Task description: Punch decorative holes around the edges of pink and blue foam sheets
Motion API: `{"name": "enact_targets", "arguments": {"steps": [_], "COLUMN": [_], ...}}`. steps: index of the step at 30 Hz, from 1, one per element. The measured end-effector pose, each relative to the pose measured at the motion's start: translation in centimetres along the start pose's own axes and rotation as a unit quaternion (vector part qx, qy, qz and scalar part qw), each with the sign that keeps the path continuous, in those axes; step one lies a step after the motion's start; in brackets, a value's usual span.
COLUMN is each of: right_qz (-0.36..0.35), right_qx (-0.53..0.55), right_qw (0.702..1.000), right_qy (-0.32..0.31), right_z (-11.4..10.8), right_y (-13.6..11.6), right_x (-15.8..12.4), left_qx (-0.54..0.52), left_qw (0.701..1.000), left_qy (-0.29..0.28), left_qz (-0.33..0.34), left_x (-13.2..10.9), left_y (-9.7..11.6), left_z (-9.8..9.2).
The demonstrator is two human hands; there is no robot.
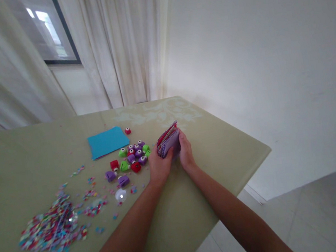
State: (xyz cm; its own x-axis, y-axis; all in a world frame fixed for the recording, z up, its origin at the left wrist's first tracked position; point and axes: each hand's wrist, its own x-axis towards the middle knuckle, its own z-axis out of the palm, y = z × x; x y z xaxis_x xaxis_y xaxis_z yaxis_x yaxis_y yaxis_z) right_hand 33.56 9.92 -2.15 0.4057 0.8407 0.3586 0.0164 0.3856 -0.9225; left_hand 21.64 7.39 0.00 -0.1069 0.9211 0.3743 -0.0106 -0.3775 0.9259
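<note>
— Nearest the viewer: forearms [131,226]. Beyond them?
— A stack [172,141], tilted, standing on edge between both hands over the table [227,151]; purple near face, red and pale layers along the top.
— And the fingers?
— Left hand [160,166]: closed on the stack, thumb across purple. Right hand [185,149]: fingers nearly straight along its right edge; whether they grip cannot be told.

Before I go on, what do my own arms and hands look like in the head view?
The left hand and right hand are ungloved. The left forearm and right forearm are bare, tapering toward the hands, with no sleeve, watch, bracelet or cable in view. Some fingers are hidden, so I can't rule out rings.
</note>
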Motion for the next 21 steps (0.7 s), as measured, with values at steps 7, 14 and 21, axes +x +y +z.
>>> {"name": "enact_targets", "arguments": {"steps": [7, 14, 21], "right_qz": [-0.004, -0.045, -0.022], "right_qx": [-0.01, -0.019, -0.026], "right_qw": [1.0, 0.999, 0.999], "right_qy": [0.025, 0.003, 0.034], "right_z": [0.2, -0.1, -0.8], "right_y": [0.2, -1.0, -0.6], "right_x": [0.3, 0.4, 0.9], "left_qx": [0.034, 0.048, 0.05], "left_qw": [0.999, 0.998, 0.999], "left_qy": [-0.008, -0.019, -0.011], "left_qz": [0.009, 0.019, -0.01], "left_x": [0.0, 0.2, 0.6], "left_y": [-0.4, 0.0, -0.6], "left_z": [-0.3, -0.7, -0.8]}}
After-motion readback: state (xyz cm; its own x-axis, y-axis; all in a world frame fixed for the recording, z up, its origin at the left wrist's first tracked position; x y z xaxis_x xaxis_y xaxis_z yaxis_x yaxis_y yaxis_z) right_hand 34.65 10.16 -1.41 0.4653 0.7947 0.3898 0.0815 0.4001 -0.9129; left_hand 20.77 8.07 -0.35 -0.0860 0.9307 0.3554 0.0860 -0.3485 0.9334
